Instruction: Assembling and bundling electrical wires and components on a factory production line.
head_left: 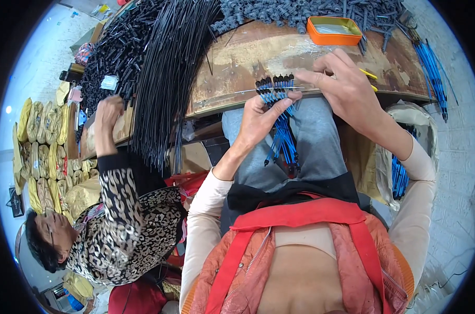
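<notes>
My left hand [259, 121] is closed round a bundle of thin blue rods with black ends [283, 138], held above my lap at the table's edge. The black tips stand in a row past my fingers, and the lower ends fan out between my knees. A thin straight metal wire [245, 91] lies across the rods just below the tips. To the right of the tips is my right hand [350, 89], its fingers bent and drawn together near the wire's right end. Whatever is between those fingertips is too small to make out.
On the worn wooden table [237, 63] lie long black rods [167, 78], black plastic parts [114, 57], grey plastic parts [279, 10] and an orange tin [334, 32] holding thin wires. Yellow-handled pliers [371, 74] lie right. A co-worker [127, 225] reaches in from the left. A lined bin [405, 152] stands right.
</notes>
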A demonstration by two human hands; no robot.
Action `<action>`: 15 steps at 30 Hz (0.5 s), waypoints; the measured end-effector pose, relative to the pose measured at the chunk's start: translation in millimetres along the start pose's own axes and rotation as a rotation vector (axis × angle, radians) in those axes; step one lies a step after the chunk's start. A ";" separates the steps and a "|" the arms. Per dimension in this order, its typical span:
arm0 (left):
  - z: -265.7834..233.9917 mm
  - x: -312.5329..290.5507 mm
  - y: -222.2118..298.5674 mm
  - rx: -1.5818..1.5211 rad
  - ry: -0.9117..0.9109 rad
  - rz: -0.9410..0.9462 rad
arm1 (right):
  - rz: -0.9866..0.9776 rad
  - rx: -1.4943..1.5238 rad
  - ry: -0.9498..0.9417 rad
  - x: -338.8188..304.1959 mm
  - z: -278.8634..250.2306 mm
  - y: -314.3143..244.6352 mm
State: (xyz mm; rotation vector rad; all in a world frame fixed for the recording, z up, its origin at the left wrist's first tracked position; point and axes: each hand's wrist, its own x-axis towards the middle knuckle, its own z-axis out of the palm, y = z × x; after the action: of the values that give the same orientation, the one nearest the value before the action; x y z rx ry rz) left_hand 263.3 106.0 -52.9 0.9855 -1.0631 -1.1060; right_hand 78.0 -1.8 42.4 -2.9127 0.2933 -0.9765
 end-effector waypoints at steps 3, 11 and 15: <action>0.4 0.5 1.0 0.025 -0.014 0.026 | 0.024 0.042 0.017 0.6 0.8 -0.7; 0.8 -0.5 -1.2 -0.032 0.002 0.036 | 0.275 0.446 -0.073 -5.9 4.3 -5.3; 1.0 1.1 1.7 -0.024 0.002 0.025 | 0.296 0.433 -0.038 -3.9 6.7 -4.5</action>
State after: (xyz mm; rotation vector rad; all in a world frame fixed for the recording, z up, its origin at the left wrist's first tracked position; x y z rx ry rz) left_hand 262.8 105.1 -50.9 0.9521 -1.0556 -1.0948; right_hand 79.8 3.3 35.2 -2.4099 0.4341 -0.8159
